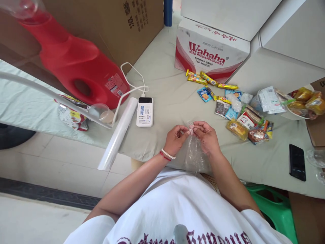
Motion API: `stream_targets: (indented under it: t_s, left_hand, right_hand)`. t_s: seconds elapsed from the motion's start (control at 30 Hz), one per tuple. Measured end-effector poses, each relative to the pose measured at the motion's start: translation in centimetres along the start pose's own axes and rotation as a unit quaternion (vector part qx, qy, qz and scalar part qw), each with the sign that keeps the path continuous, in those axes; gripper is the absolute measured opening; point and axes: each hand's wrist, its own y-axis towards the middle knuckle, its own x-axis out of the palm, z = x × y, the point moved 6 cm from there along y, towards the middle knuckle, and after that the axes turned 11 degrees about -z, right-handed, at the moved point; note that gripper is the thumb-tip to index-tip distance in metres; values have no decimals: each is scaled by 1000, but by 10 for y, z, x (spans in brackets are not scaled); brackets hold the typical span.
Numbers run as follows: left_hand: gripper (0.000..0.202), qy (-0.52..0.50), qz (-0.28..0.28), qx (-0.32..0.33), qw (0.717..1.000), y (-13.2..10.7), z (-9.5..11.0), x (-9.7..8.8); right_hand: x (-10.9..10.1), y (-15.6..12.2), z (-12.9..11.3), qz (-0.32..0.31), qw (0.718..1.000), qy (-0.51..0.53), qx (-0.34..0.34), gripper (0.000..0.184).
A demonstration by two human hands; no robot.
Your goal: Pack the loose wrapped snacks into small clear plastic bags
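Observation:
Both hands meet at the front edge of the table, pinching the top of a clear plastic bag point(193, 154). My left hand point(175, 138), with a white bead bracelet and a red cord at the wrist, closes finger and thumb on the bag's gathered end. Opposite it, my right hand point(207, 137) grips the same bunched plastic. The bag hangs down toward my white shirt and looks flat, with nothing visible inside. Just right of my hands lies a pile of wrapped snacks, including a yellow packet point(237, 129) and a blue packet point(204, 94).
A white power bank point(145, 113) with a cable lies beside a roll of clear plastic point(118, 134) that overhangs the table edge. A big red jug point(78, 64) stands left. Behind are a Wahaha box point(210, 51) and white boxes. A phone point(297, 162) lies right, near a snack-filled bowl point(291, 113).

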Motion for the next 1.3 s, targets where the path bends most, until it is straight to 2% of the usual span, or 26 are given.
stream_targets:
  t_s: [0.07, 0.17, 0.33, 0.5, 0.63, 0.73, 0.83, 1.0, 1.17, 1.3]
  left_hand:
    - [27, 4, -3, -3, 1000, 1, 2, 3]
    - [22, 13, -2, -3, 1000, 3, 1, 3]
    - [17, -6, 29, 3, 1000, 5, -1, 0]
    - [28, -68, 32, -12, 997, 11, 0, 6]
    - [23, -80, 38, -16, 996, 14, 0, 10]
    - [22, -75, 29, -10, 997, 12, 1, 12]
    - [23, -71, 11, -3, 997, 8, 2, 13]
    - [31, -132, -11, -12, 991, 4, -4, 10]
    - [44, -235, -41, -25, 971, 2, -9, -3]
    - [49, -272, -59, -39, 960, 4, -6, -27]
  right_hand:
    - [0, -2, -3, 5, 1000, -14, -17, 38]
    - [-2, -5, -9, 14, 998, -48, -45, 38]
    - [-4, -10, -13, 16, 990, -115, -74, 35]
    - [-1, -17, -15, 10, 972, -208, -106, 29]
    - [0, -22, -19, 12, 958, -258, -122, 28]
    - [-2, -22, -19, 20, 966, -236, -105, 31]
    - [-7, -22, -18, 33, 981, -170, -89, 31]
    - [-21, -27, -27, 62, 990, -64, -106, 31]
    - [-54, -35, -38, 110, 988, 18, -107, 36]
    - [-86, -39, -46, 149, 982, 37, -113, 41]
